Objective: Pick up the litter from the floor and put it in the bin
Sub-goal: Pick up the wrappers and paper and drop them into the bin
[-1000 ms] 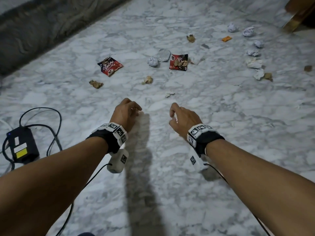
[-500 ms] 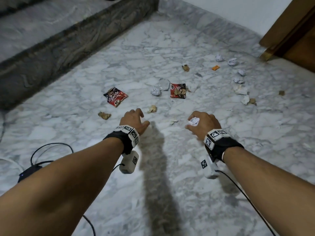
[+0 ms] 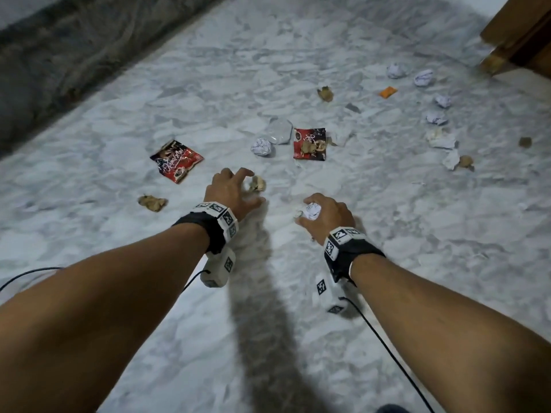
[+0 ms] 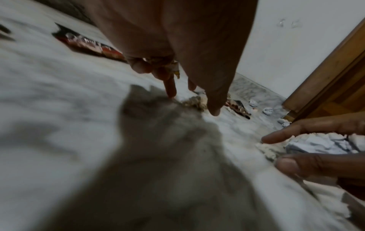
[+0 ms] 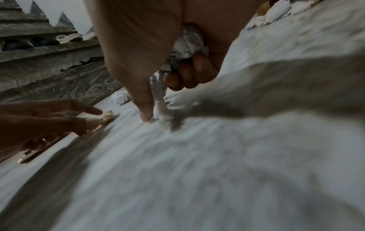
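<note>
From the head view this looks like the gathering step, with no bin in sight: the left hand (image 3: pixel 231 193) reaches with spread, curved fingers over a brown crumpled scrap (image 3: pixel 257 184) on the marble floor (image 3: pixel 387 248), the scrap just ahead of its fingertips and on the near side of the red wrapper (image 3: pixel 309 144). The right hand (image 3: pixel 326 213), nearer than that wrapper, is clenched round a white paper ball (image 3: pixel 310 210). The left wrist view shows the left fingers straddling the scrap (image 4: pixel 194 102), fingertips at the floor; something small seems tucked in the curled fingers, too blurred to name. The right wrist view shows the right fingers (image 5: pixel 189 76) wrapped on the white paper (image 5: pixel 187 45), thumb touching the floor. Next, I judge, the left fingers must pinch the scrap and lift.
</note>
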